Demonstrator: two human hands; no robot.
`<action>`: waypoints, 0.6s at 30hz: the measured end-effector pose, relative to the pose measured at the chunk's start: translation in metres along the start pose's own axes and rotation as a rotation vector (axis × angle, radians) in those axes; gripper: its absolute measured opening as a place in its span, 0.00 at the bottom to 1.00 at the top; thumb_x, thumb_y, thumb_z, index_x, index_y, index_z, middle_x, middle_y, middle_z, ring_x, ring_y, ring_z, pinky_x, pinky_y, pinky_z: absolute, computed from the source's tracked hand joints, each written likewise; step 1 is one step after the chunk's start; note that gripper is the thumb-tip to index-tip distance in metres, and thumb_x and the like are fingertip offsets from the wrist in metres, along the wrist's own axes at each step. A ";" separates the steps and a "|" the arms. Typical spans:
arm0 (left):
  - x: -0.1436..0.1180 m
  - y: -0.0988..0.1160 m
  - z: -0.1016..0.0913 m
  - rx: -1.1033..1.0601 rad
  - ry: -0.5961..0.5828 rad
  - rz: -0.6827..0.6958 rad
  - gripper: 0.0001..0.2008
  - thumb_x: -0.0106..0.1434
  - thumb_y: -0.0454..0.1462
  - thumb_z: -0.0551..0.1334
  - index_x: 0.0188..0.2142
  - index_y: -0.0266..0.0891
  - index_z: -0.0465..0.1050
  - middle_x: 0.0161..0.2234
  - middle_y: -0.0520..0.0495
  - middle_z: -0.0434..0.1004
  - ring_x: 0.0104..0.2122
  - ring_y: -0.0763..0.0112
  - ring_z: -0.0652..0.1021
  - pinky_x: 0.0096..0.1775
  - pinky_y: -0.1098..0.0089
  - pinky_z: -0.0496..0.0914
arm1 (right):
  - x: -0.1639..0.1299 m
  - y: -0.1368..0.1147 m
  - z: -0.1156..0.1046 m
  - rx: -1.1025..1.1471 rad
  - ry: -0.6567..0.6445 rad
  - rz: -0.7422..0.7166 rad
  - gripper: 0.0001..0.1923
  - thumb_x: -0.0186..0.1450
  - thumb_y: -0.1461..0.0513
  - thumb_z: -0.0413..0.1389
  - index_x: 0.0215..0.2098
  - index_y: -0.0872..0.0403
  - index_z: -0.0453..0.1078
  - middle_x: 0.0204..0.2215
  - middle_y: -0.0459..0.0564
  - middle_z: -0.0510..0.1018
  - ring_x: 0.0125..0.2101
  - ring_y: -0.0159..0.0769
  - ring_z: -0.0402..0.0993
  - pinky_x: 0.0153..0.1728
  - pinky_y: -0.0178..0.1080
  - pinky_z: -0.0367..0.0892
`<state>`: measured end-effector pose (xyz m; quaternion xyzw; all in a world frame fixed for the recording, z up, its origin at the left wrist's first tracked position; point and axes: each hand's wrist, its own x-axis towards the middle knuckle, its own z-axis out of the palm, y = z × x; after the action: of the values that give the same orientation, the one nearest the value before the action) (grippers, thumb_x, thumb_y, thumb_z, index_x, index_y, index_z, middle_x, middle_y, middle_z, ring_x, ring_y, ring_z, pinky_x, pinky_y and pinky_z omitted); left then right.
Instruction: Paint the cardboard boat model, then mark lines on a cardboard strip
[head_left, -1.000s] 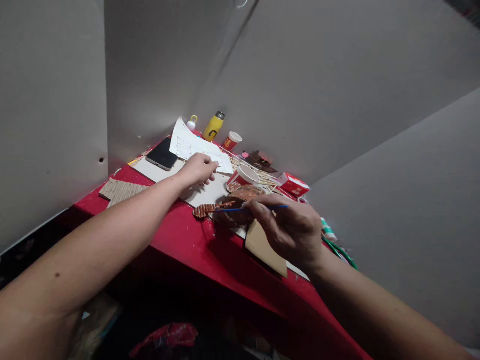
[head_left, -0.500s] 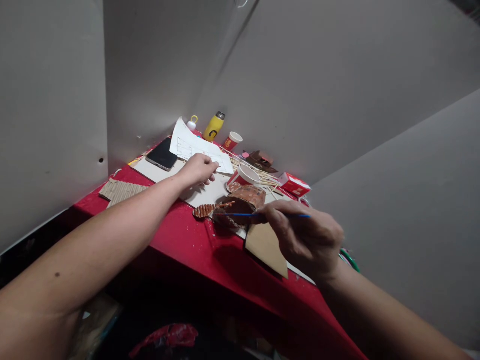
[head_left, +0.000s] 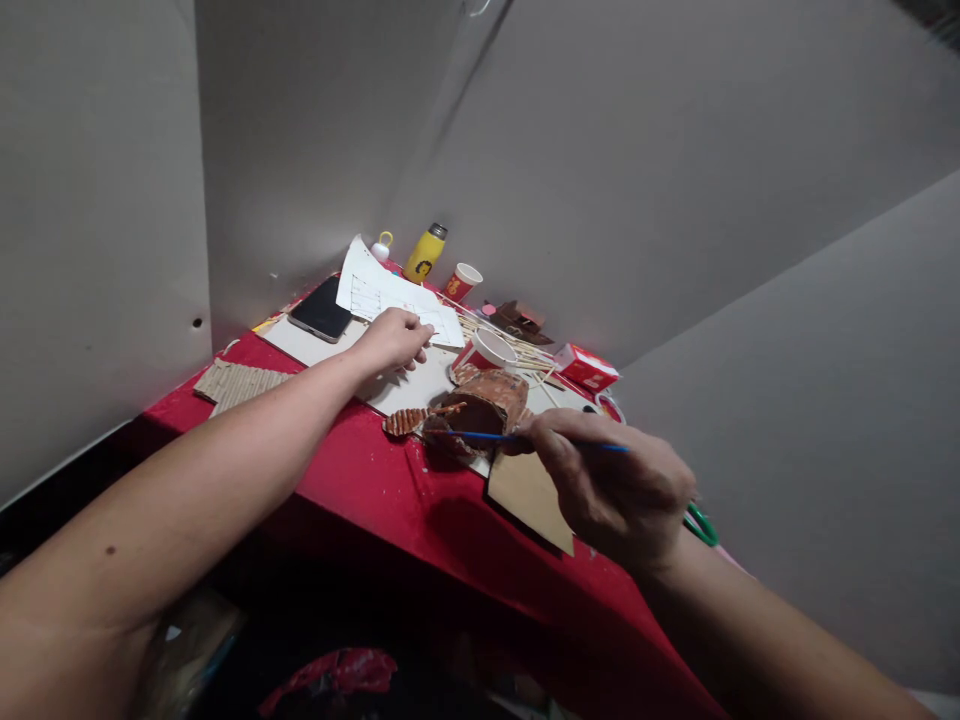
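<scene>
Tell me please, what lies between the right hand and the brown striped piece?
In the head view, the blue tool spans from the right hand toward the striped piece, crossing in front of the hollow brown piece.

You can read no text: marks on the far red cup point(head_left: 463, 284), yellow bottle point(head_left: 426, 252) and white sheet point(head_left: 391, 290) are too small.

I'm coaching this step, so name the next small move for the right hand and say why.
Probably ease the right hand slightly leftward, bringing the tip of its thin, blue, rod-shaped tool onto the brown-striped, oval, cardboard-like piece: the tool points that way, its tip looks close, though contact is unclear, and paler stripes show among the brown.
</scene>
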<state>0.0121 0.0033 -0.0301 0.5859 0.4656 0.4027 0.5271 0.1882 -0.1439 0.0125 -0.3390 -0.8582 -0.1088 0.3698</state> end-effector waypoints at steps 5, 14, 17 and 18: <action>0.001 -0.001 -0.001 0.013 -0.002 -0.004 0.16 0.70 0.33 0.56 0.24 0.36 0.67 0.20 0.50 0.72 0.14 0.78 0.67 0.22 0.72 0.61 | 0.000 0.003 0.004 -0.009 -0.022 -0.031 0.05 0.66 0.68 0.57 0.36 0.51 0.71 0.26 0.44 0.81 0.23 0.29 0.77 0.26 0.31 0.71; 0.001 -0.001 -0.001 0.021 -0.001 -0.007 0.16 0.69 0.34 0.57 0.23 0.37 0.67 0.20 0.50 0.73 0.15 0.78 0.67 0.23 0.72 0.62 | -0.003 -0.001 0.002 0.041 0.019 0.008 0.07 0.65 0.69 0.58 0.37 0.50 0.72 0.26 0.44 0.81 0.24 0.30 0.77 0.27 0.32 0.72; 0.001 -0.002 -0.001 -0.005 0.016 0.006 0.16 0.68 0.33 0.58 0.23 0.36 0.68 0.20 0.49 0.73 0.14 0.77 0.67 0.24 0.71 0.62 | -0.004 -0.001 0.003 0.046 -0.034 0.003 0.06 0.66 0.68 0.57 0.36 0.51 0.72 0.27 0.45 0.82 0.24 0.31 0.78 0.27 0.32 0.72; 0.001 -0.002 -0.001 -0.015 0.021 0.010 0.15 0.68 0.33 0.59 0.23 0.36 0.68 0.20 0.48 0.73 0.14 0.77 0.68 0.24 0.71 0.62 | -0.005 -0.001 0.004 0.064 -0.051 0.000 0.06 0.66 0.69 0.57 0.37 0.51 0.72 0.27 0.45 0.82 0.25 0.31 0.79 0.27 0.32 0.73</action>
<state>0.0115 0.0049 -0.0321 0.5801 0.4653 0.4148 0.5243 0.1882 -0.1453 0.0065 -0.3295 -0.8705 -0.0725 0.3584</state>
